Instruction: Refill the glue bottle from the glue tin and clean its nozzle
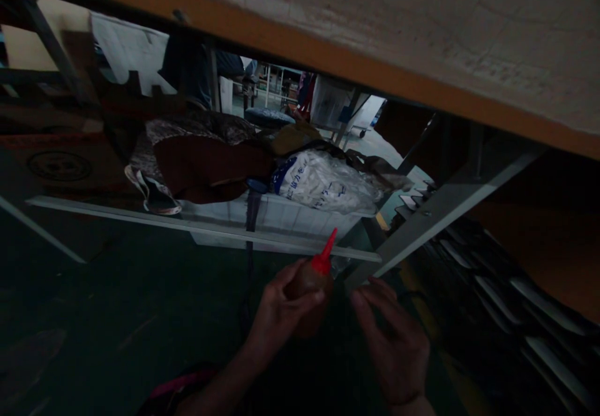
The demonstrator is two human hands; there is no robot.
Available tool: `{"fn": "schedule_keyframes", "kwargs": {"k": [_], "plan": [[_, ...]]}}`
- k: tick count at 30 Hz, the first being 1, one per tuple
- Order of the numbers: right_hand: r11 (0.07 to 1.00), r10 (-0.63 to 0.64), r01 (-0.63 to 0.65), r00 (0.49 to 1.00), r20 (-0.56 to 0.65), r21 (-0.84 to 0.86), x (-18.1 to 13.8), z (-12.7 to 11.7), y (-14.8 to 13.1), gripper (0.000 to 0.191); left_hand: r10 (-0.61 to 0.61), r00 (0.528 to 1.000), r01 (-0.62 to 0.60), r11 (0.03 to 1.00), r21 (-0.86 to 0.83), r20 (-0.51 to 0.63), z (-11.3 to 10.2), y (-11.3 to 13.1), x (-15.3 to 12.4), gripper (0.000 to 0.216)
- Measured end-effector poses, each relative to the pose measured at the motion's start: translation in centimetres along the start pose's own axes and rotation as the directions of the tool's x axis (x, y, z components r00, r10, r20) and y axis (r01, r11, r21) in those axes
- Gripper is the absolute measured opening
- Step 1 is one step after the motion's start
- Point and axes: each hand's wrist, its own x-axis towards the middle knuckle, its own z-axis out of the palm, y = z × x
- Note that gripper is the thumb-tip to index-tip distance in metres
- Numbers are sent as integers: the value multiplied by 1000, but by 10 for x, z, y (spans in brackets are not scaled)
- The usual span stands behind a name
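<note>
My left hand (281, 310) is wrapped round a squeeze bottle (312, 285) with a brownish body and a pointed red nozzle. The bottle stands roughly upright, its tip leaning a little to the right. To the right of it, apart from the bottle, is my right hand (394, 335), thumb and fingertips drawn together in a pinch. Whatever may be between those fingertips is too small or dark to make out.
Above me runs a tabletop with an orange edge (300, 41). Beneath it, a white bin (225, 216) holds cloth and a printed plastic bag (328, 182). A metal crossbar (197, 227) and a slanted leg (435, 213) frame the space. Dark stacked pieces (492, 291) lie right.
</note>
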Motion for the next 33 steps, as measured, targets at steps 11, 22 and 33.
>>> {"fn": "schedule_keyframes", "kwargs": {"k": [11,22,33], "plan": [[978,-63,106,971,229,-180,4,-6,13,18,48,993,-56,997,61,112,7,-4,-7,56],[985,-29,18,997,65,171,6,-16,3,11,-30,968,107,949,-297,250,-1,-1,-4,50],[991,-70,21,927,369,134,12,-26,1,10,-15,861,173,949,-264,509,-15,4,-7,55]]}}
